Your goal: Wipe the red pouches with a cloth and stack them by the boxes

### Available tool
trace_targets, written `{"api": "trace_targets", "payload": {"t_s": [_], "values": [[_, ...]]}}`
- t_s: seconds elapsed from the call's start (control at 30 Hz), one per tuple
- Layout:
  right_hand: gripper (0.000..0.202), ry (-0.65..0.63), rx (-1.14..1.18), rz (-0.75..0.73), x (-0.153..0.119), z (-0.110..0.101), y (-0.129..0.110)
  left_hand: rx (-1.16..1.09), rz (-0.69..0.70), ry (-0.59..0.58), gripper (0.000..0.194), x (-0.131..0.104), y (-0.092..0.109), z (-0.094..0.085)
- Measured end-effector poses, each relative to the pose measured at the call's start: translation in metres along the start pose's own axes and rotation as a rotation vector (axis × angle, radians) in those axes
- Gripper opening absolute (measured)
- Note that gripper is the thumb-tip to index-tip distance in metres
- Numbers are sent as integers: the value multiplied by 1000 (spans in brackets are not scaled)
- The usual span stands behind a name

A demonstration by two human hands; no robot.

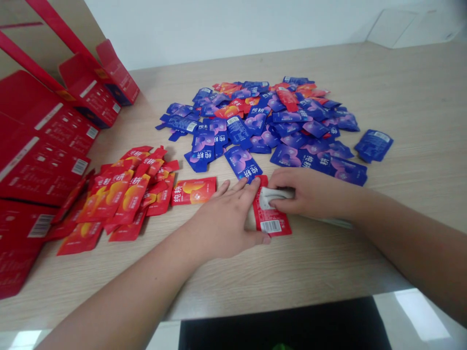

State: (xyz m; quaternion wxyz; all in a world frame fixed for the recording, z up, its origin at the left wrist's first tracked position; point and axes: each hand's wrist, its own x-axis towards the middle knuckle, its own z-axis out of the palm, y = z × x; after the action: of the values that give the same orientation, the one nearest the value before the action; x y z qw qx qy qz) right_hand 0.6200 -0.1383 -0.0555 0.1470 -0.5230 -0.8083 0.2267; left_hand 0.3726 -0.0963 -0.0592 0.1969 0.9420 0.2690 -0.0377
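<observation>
A red sachet (pixel 272 225) lies barcode side up on the table. My left hand (pixel 229 218) rests flat with fingers spread, its fingertips and thumb on the sachet's left edge. My right hand (pixel 297 192) is closed on a folded white cloth (pixel 269 195), which is pressed against the sachet's face. Just left of my left fingers another red sachet (pixel 195 191) lies with its orange picture up. Behind my hands spreads a heap of blue sachets (pixel 239 131) with some red sachets (pixel 286 98) among them.
A pile of red sachets (pixel 122 192) lies at the left. Beside it stand several red boxes (pixel 40 146), partly cut off by the frame. One blue sachet (pixel 374 145) sits apart at the right. A clear panel (pixel 392 26) stands at the back right. The table's front edge runs below my arms.
</observation>
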Motion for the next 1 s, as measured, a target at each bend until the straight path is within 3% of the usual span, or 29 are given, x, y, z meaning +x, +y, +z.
{"api": "trace_targets", "payload": {"t_s": [0.2,0.37,0.5,0.6,0.7,0.8,0.9,1.0], "values": [[13,199,-235,132,18,12,12,10,-44,-27,126,-2,5,-1],[18,324,-325,138,18,12,8,16,57,27,82,-13,33,8],[11,409,-303,172,19,13,17,125,30,125,39,-8,58,20],[12,469,-237,172,20,14,29,337,-53,110,43,-4,65,22],[12,475,-186,155,19,14,37,479,-209,101,56,-10,65,14],[12,448,-166,144,18,13,39,465,-345,143,60,-23,58,1],[13,419,-166,153,17,13,39,262,-513,253,49,-41,44,-12],[13,407,-171,166,18,14,39,-39,-607,492,44,-67,20,-25]]}}
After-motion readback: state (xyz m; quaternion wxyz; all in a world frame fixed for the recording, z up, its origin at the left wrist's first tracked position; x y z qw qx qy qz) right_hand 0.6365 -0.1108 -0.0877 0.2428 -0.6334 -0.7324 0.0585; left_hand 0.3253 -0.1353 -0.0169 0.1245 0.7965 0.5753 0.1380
